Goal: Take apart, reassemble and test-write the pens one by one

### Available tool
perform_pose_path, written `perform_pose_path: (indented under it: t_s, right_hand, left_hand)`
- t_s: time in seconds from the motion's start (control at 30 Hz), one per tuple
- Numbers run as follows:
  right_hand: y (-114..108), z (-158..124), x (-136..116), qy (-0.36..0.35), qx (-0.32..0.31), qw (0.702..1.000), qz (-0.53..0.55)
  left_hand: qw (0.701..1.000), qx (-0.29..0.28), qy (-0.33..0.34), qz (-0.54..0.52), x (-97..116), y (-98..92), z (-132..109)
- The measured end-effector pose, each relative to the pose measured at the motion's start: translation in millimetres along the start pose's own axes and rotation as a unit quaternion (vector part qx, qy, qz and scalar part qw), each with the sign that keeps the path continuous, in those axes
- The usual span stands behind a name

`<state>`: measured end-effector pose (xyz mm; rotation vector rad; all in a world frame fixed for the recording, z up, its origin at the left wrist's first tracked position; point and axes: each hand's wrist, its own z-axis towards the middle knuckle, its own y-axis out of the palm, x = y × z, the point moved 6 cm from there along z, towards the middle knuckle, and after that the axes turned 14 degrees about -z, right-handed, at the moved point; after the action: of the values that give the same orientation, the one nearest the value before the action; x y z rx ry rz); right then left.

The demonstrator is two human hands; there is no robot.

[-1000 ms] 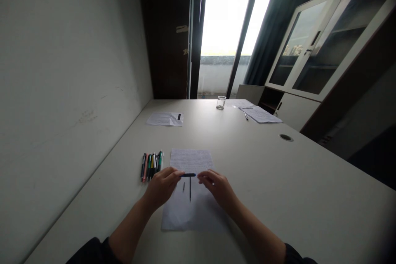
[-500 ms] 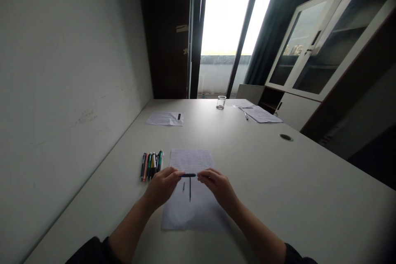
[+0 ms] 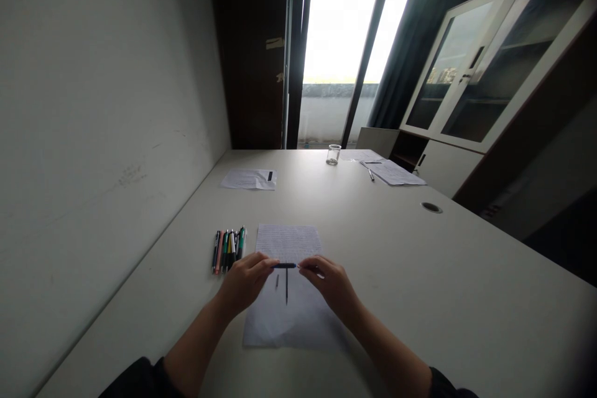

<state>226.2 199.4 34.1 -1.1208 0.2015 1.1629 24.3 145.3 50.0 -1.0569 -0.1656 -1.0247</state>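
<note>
Dark blue pen (image 3: 286, 265) in the middle, up over the lined paper (image 3: 289, 323), long side going from 9 to 3 o'clock. At the 9 o'clock end, left hand (image 3: 247, 277), pinching the pen with thumb and fingers, so the nearer of the two. At 3 o'clock, right hand (image 3: 331, 280), thumb and finger tips close together, right by the other end. Hard to tell there: touching the pen or just beside it, pinching a tiny bit or nothing.

Toward 6 o'clock, on the paper, a thin dark stick (image 3: 286, 289), pointing from 12 to 6, across the pen's line; top end maybe hidden behind the pen. At 7, a small dark piece (image 3: 277, 282), too little to make out. Between 9 and 10, a row of pens (image 3: 227, 252), near the left hand. Far off at 1, a clear glass (image 3: 333, 155). Pen's left end hidden under fingers; dark sleeves (image 3: 144, 379) cut off below.
</note>
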Motion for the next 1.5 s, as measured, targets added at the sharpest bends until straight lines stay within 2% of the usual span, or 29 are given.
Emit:
perform_pose_path:
  t_s: [0.27,0.5,0.6,1.2,1.37,1.5]
  right_hand:
    - [-5,2,-10,-0.032,-0.001,0.999,0.007]
    - [-1,-3,5,0.058,-0.002,0.997,0.053]
    - [-3,-2,4,0.067,0.005,0.997,0.039]
    - [-7,1,-15,-0.025,0.002,1.000,0.018]
    - [-7,0,-17,-0.036,0.002,0.999,0.016]
    - [-2,-1,-17,-0.070,-0.019,0.997,-0.033]
  left_hand:
    - [1.000,-0.020,0.003,-0.005,0,3.2,0]
    - [0.999,-0.030,-0.003,-0.024,-1,4.9,-1]
    - [0.998,-0.036,0.002,-0.044,0,6.2,-1]
    - [0.998,-0.022,-0.001,-0.054,3,4.1,0]
    - [0.998,0.003,-0.016,-0.057,-1,0.5,-1]
    - [0.998,0.023,-0.026,-0.061,-5,-1.8,-1]
